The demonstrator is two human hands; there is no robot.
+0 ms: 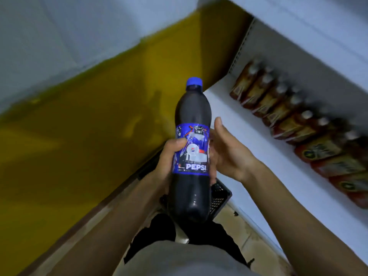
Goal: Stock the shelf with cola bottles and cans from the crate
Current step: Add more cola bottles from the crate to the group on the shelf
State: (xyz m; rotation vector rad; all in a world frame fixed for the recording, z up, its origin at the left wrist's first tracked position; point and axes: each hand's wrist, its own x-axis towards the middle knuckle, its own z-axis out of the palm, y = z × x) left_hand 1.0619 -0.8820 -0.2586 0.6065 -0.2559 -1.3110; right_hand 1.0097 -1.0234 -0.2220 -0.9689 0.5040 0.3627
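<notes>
**Head view, looking down.** The left hand (pixel 164 162) grips a plastic cola bottle (pixel 192 114), dark-filled, with a blue screw cap and a blue printed label. Its fingers wrap the label band from the left, and the thumb lies across the front of the label. The cola bottle is held in the air at centre, cap pointing away from the person and base towards the body. It is above a black plastic lattice crate (pixel 219 198), of which only a corner shows beneath the bottle. The right hand (pixel 227 152) is just beside the bottle's right flank, palm turned towards it, thumb raised and fingers loosely extended behind the label. Whether they touch the bottle cannot be told. To the right runs a white shelf (pixel 249 140). Along its back stands a row of reddish-brown bottles (pixel 278 110) with pale caps and yellowish labels, all blurred. A yellow wall (pixel 89 126) fills the left.
</notes>
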